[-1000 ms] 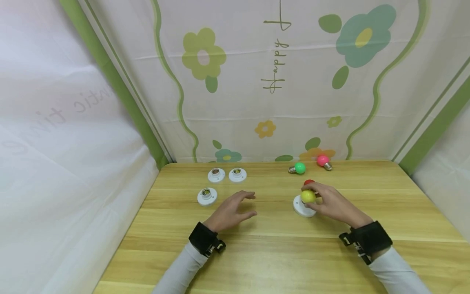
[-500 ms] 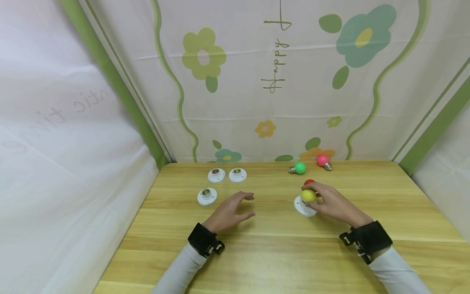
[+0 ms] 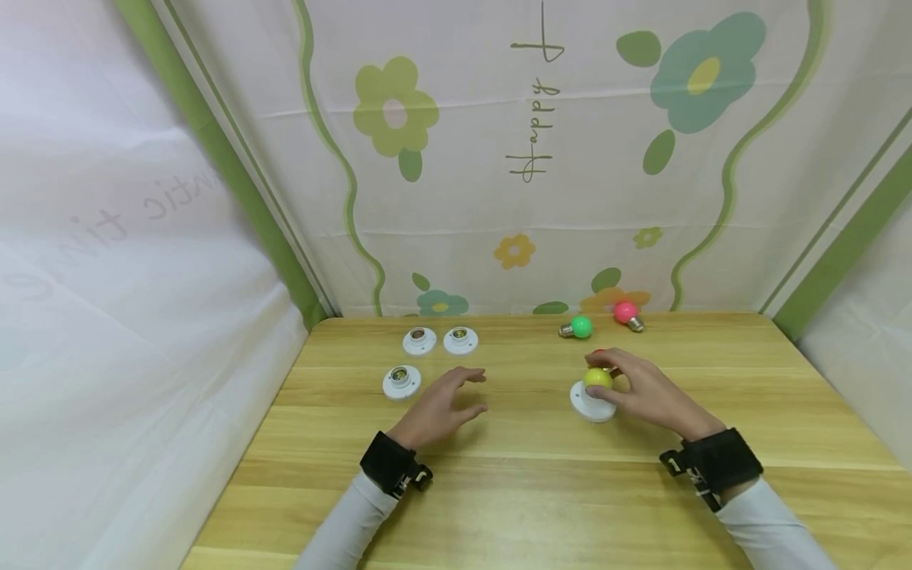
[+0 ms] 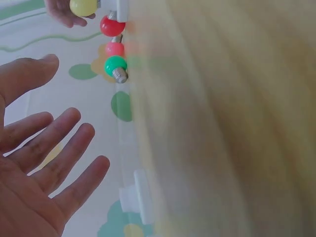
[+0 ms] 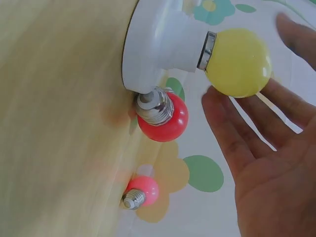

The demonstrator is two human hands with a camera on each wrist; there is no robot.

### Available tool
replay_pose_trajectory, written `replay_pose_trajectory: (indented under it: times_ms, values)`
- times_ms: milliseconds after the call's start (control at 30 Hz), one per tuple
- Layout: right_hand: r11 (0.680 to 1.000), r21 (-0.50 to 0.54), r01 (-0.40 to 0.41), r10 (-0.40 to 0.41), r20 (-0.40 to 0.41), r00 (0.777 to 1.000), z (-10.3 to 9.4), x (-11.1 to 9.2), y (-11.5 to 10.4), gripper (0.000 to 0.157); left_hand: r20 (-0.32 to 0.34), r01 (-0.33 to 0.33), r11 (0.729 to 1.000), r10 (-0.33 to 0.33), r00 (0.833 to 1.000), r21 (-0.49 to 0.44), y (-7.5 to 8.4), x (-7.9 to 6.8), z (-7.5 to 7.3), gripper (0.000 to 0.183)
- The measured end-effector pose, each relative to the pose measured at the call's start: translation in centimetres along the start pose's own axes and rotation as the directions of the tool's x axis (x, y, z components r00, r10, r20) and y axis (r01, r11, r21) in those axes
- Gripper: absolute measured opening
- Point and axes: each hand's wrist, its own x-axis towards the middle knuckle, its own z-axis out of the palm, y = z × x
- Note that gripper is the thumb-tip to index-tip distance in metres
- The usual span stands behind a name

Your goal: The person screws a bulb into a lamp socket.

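Note:
A yellow light bulb (image 3: 597, 379) stands upright in a white round lamp socket (image 3: 594, 408); a strip of its metal base shows above the collar in the right wrist view. My right hand (image 3: 651, 396) is around this bulb. Its fingers (image 5: 266, 118) are extended, fingertips close behind the yellow glass, and the thumb (image 5: 298, 42) stands apart from it. Just behind the socket lies a red bulb (image 5: 165, 118), mostly hidden by the hand in the head view. My left hand (image 3: 436, 410) hovers over the table, fingers relaxed and spread, holding nothing.
Three white sockets without bulbs (image 3: 401, 382) sit at the left of the wooden table (image 3: 513, 491). A green bulb (image 3: 581, 327) and a pink bulb (image 3: 626, 313) lie near the back edge. A patterned fabric wall (image 3: 456, 198) rises right behind the table.
My right fingers and thumb have shifted around the yellow bulb and spread wider; the bulb stays in its socket. My left hand has drifted slightly left.

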Motion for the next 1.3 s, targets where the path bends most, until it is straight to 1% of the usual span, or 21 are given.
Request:
replay_pose_trajectory:
  times_ms: [100, 233, 400, 500, 567, 700, 900, 1000, 1100, 1200, 1300]
  values:
    - [1.0, 0.006, 0.006, -0.006, -0.033, 0.999, -0.1, 0.2, 0.4, 0.04, -0.045, 0.016, 1.0, -0.015, 0.999, 0.014, -0.4, 0.0, -0.5, 0.05]
    - [1.0, -0.001, -0.009, 0.009, -0.057, 0.998, -0.2, 0.4, 1.3, 0.031, -0.112, 0.036, 0.998, -0.031, 0.993, 0.046, -1.0, 0.0, -1.1, 0.045]
    - [0.999, -0.006, -0.035, 0.035, -0.085, 0.996, -0.2, 0.5, 2.2, 0.031, -0.186, 0.063, 0.997, -0.053, 0.981, 0.052, -2.1, -0.2, -2.0, 0.044]
    - [0.999, -0.021, -0.049, 0.046, -0.109, 0.993, -0.2, 0.7, 2.5, 0.029, -0.217, 0.071, 0.996, -0.059, 0.974, 0.046, -2.9, -0.3, -2.5, 0.043]
    - [0.998, -0.031, -0.061, 0.057, -0.112, 0.992, -0.2, 1.0, 2.7, 0.029, -0.226, 0.078, 0.996, -0.068, 0.972, 0.036, -3.5, -0.5, -2.9, 0.044]
    - [0.994, -0.054, -0.09, 0.085, -0.096, 0.992, 0.0, 1.6, 3.4, 0.032, -0.229, 0.127, 0.991, -0.118, 0.966, 0.026, -4.6, -0.8, -3.4, 0.045]
    - [0.986, -0.089, -0.137, 0.131, -0.078, 0.988, 0.8, 2.1, 4.4, 0.036, -0.213, 0.199, 0.98, -0.191, 0.958, 0.015, -5.5, -1.1, -3.8, 0.048]
    - [0.981, -0.095, -0.168, 0.163, -0.057, 0.985, 1.0, 2.1, 4.6, 0.04, -0.194, 0.235, 0.972, -0.231, 0.953, -0.001, -6.0, -1.3, -4.0, 0.053]
    - [0.978, -0.106, -0.182, 0.18, -0.022, 0.983, 1.1, 2.0, 4.7, 0.042, -0.177, 0.27, 0.963, -0.267, 0.947, -0.004, -6.5, -1.6, -4.1, 0.06]
    - [0.975, -0.109, -0.192, 0.194, 0.008, 0.981, 1.2, 2.0, 4.7, 0.045, -0.156, 0.305, 0.952, -0.301, 0.941, 0.003, -6.9, -1.8, -4.2, 0.065]
    - [0.973, -0.096, -0.208, 0.211, 0.02, 0.977, 1.2, 2.0, 4.9, 0.045, -0.132, 0.339, 0.941, -0.335, 0.933, 0.012, -7.2, -2.0, -4.3, 0.066]
